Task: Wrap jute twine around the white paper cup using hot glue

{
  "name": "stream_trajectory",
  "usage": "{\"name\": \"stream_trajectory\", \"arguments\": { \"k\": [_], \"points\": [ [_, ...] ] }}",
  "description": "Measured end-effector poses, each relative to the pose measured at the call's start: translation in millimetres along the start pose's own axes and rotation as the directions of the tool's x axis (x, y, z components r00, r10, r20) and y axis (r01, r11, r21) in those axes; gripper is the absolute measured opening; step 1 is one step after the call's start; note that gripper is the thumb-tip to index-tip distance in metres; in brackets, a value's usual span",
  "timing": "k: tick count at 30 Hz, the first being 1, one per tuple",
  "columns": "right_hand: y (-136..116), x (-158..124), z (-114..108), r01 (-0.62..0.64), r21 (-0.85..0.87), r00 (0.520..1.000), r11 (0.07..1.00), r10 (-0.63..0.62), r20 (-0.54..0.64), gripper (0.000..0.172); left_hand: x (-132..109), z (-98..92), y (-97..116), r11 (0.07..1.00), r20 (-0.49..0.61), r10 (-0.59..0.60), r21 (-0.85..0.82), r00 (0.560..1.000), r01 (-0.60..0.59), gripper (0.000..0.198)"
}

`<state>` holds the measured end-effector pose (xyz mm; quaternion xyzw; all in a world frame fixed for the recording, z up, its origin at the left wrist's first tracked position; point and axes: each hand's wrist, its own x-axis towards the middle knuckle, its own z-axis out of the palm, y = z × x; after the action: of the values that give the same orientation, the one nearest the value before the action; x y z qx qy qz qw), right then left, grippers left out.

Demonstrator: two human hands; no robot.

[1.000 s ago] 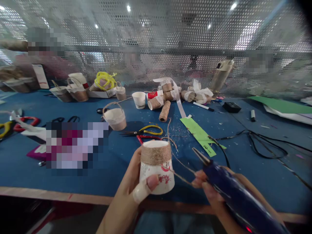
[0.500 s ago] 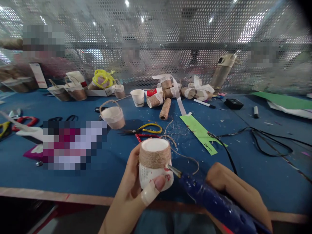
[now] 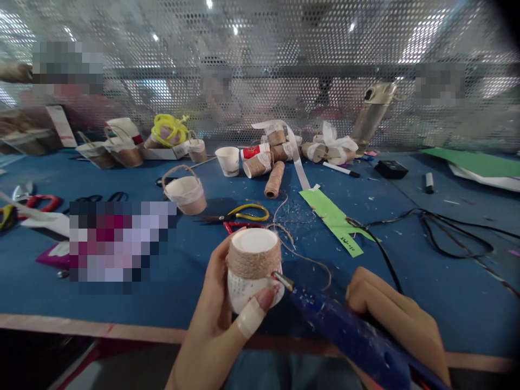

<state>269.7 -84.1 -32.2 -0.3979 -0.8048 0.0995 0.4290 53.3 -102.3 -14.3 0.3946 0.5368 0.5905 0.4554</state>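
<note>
My left hand (image 3: 227, 309) is closed round a white paper cup (image 3: 244, 290), with a strip of tape on the thumb. The cup is upside down, its base facing up. Brown twine (image 3: 254, 262) wraps the upper part of it. In my right hand (image 3: 398, 314) is a blue hot glue gun (image 3: 341, 325), its metal nozzle touching or almost touching the cup just below the twine. A loose strand of twine (image 3: 312, 261) trails over the table behind the cup. Beyond it lies a spool of twine (image 3: 274, 180).
Yellow-handled scissors (image 3: 247, 212) lie behind the cup, beside a red-handled tool. A small twine-handled basket (image 3: 187, 194) stands to their left. Right of the spool are a green paper strip (image 3: 331, 222) and a black cable (image 3: 385, 265). A perforated metal screen (image 3: 260, 70) closes the back.
The cup and my left hand have shifted slightly left in view. The glue gun's nozzle has moved left with the cup and stays at the twine's lower edge.
</note>
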Motion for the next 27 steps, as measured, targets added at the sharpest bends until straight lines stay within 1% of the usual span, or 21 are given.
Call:
{"name": "stream_trajectory", "arguments": {
  "k": [6, 10, 13, 18, 21, 24, 27],
  "points": [
    [-2.4, 0.4, -3.1, -0.016, -0.050, 1.000, 0.999, 0.015, -0.023, 0.032, 1.2, -3.5, -2.3, 1.000, 0.025, -0.003, -0.016, 1.000, 0.003, 0.069],
    [-4.0, 0.5, 0.0, -0.008, -0.018, 1.000, 1.000, 0.008, -0.021, 0.031, -0.6, -1.0, -1.1, 1.000, 0.035, 0.008, 0.016, 0.999, -0.009, 0.065],
    [-3.3, 0.7, 2.9, -0.017, 0.015, 1.000, 1.000, 0.018, -0.020, 0.033, -2.2, 1.7, 1.3, 0.999, 0.018, 0.014, 0.035, 1.000, -0.015, 0.061],
    [-2.0, -1.3, 3.4, -0.057, 0.033, 0.998, 0.998, 0.058, -0.023, 0.030, -0.7, -1.4, 0.4, 1.000, 0.008, 0.002, -0.011, 1.000, -0.002, 0.061],
    [-1.7, -3.3, 1.2, -0.093, -0.002, 0.994, 0.996, 0.093, -0.057, 0.032, 0.9, -5.4, -3.1, 0.998, 0.026, -0.024, -0.054, 0.999, 0.025, 0.069],
    [-0.6, -3.9, -0.5, -0.070, -0.011, 0.997, 0.997, 0.070, -0.035, 0.033, 0.5, -5.5, -2.5, 0.998, 0.033, -0.040, -0.044, 0.999, 0.042, 0.072],
    [-0.1, -2.9, 0.8, -0.021, 0.028, 1.000, 0.999, 0.021, 0.006, 0.032, -1.7, -1.4, 3.3, 0.998, 0.021, -0.061, -0.024, 0.998, 0.062, 0.070]
  ]
}}
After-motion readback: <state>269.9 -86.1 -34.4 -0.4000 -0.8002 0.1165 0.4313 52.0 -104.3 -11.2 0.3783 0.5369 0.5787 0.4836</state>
